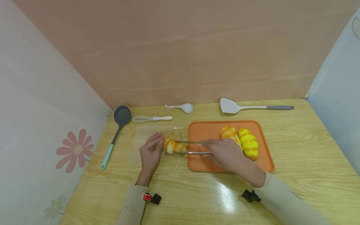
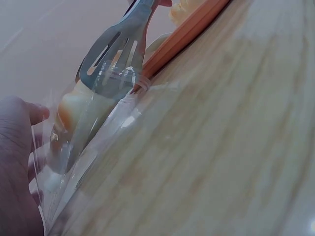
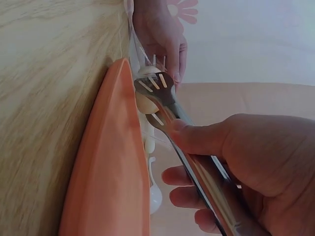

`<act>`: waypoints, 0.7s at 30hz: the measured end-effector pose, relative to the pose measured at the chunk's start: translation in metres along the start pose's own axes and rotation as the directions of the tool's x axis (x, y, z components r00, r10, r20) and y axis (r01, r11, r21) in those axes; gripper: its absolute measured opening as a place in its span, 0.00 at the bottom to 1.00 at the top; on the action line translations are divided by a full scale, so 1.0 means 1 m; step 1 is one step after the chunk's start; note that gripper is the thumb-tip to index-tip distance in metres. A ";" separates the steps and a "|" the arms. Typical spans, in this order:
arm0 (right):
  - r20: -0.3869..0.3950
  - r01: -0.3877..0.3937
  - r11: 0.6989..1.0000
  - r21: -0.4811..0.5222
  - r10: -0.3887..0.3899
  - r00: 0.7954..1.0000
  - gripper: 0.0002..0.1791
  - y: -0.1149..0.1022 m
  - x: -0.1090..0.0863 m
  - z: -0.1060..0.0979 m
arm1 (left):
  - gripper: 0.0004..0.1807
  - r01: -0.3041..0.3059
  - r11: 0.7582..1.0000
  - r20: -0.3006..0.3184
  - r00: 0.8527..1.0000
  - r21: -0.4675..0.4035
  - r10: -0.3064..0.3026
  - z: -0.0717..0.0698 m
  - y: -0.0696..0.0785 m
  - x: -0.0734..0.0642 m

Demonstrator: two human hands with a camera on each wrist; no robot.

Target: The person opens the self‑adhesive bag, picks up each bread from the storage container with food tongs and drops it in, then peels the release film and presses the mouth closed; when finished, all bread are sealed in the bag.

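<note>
My right hand grips metal serving tongs with slotted ends. The tongs' ends lie on either side of a golden-brown bread roll. In the left wrist view the roll and the slotted tong end are inside the mouth of a clear plastic bag. At the roll's far left end, my left hand holds the bag, thumb and fingers against the plastic; some fingertips are partly hidden behind it. The bag lies on the table beside the orange tray.
On the tray sit another golden roll and a yellow loaf. Behind lie a whisk, a white spoon and a white turner with a grey handle. A dark skimmer lies at the left.
</note>
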State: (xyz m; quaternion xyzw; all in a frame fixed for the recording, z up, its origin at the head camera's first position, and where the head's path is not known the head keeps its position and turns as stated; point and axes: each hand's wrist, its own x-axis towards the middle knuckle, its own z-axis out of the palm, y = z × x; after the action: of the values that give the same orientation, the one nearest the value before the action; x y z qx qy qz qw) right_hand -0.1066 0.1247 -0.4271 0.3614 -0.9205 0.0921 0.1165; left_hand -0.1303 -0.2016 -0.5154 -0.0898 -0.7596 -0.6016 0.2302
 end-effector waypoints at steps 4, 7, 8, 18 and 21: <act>0.025 -0.015 0.999 0.043 0.014 1.000 0.29 0.002 0.006 0.002 | 0.06 0.000 1.000 0.021 1.000 -0.006 0.000 0.000 0.000 -0.001; 0.025 -0.021 0.998 0.052 0.020 0.999 0.29 0.005 0.008 0.003 | 0.06 -0.011 1.000 0.029 1.000 -0.002 0.011 0.001 0.000 0.000; 0.023 -0.024 0.998 0.054 0.023 0.999 0.29 0.006 0.009 0.004 | 0.06 -0.013 1.000 0.029 0.999 0.001 0.013 0.002 0.000 0.000; 0.014 -0.014 0.996 0.086 0.013 1.000 0.29 0.006 0.016 0.019 | 0.06 -0.022 1.000 0.025 0.999 -0.003 0.022 0.004 0.001 0.000; -0.003 0.004 0.996 0.089 -0.004 1.000 0.27 0.002 0.020 0.023 | 0.06 -0.038 0.999 0.017 0.999 0.018 0.038 0.004 0.001 0.000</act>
State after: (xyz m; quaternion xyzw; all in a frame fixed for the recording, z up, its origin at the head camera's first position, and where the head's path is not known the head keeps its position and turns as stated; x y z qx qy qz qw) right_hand -0.1254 0.1075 -0.4442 0.3680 -0.9146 0.1332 0.1018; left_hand -0.1310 -0.1974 -0.5151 -0.1072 -0.7652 -0.5894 0.2358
